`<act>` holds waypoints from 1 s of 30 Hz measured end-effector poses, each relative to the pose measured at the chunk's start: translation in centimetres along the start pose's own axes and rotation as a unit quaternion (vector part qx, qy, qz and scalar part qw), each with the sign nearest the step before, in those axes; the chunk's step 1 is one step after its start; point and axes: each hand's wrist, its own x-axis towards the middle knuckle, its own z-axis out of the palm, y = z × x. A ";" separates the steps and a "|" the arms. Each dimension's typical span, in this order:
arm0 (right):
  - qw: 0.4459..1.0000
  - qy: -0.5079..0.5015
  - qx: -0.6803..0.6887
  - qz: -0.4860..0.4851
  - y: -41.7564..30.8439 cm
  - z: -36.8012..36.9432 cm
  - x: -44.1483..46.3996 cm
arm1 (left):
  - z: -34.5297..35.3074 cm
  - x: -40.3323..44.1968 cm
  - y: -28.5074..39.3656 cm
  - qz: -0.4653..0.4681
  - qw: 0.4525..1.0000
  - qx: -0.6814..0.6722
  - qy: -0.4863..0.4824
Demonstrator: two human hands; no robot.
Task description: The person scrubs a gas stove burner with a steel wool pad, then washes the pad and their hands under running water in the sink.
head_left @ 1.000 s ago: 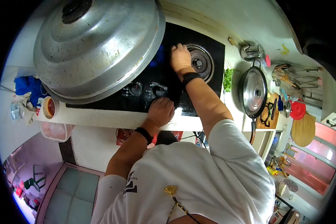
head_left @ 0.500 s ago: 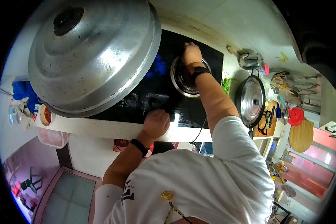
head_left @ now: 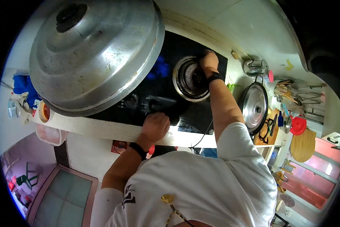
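Note:
My right hand [head_left: 209, 61] is on the black glass cooktop [head_left: 185, 41], at the upper right of the round burner [head_left: 180, 81]. Its fingers are curled down, and what they hold, if anything, is hidden. My left hand [head_left: 156, 126] rests at the cooktop's front edge near the control knobs, with its fingers bent and their tips hard to see. A large metal domed lid [head_left: 98, 56] covers the left side of the cooktop. Blue flame light [head_left: 159, 68] shows beside the lid.
Right of the cooktop are green herbs [head_left: 231, 87], a lidded pan [head_left: 254, 108], a metal pot [head_left: 255, 67] and a wooden board [head_left: 261, 140]. A bowl of red sauce [head_left: 45, 112] and blue cloth [head_left: 21, 84] lie left.
My right hand has moved right across the burner, from its left side to the cooktop's upper right. My left hand has stayed near the front edge.

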 end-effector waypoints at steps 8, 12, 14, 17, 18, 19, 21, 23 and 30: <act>0.959 0.009 0.092 -0.268 -10.5 0.9 -4.3 | 0.9 0.0 -0.2 -0.008 1.000 0.024 -0.014; 0.957 -0.041 0.068 -0.280 -7.6 0.7 -1.0 | 0.7 0.0 0.3 -0.021 0.998 0.040 -0.039; 0.964 0.008 0.069 -0.258 -4.6 0.8 0.1 | 0.8 0.1 0.2 -0.012 0.998 0.054 -0.020; 0.979 -0.037 0.051 -0.193 0.2 -0.3 1.1 | 0.9 0.3 0.2 -0.006 0.999 0.050 -0.018; 0.983 -0.075 0.019 -0.168 1.4 -0.8 1.2 | 1.0 0.3 0.2 -0.005 0.999 0.047 -0.020; 0.987 -0.084 0.032 -0.134 2.6 -1.6 0.7 | 1.0 0.4 0.2 0.017 0.999 0.048 0.014; 0.990 -0.052 0.059 -0.120 5.9 -1.5 -0.4 | 0.9 0.5 0.1 0.038 0.997 0.045 0.045; 0.993 -0.035 0.083 -0.075 8.0 -0.9 -2.1 | 0.6 0.5 0.2 0.001 0.999 0.039 -0.015; 0.991 0.059 0.116 -0.042 11.0 0.4 -13.1 | 1.0 0.1 0.1 -0.003 0.998 0.061 -0.020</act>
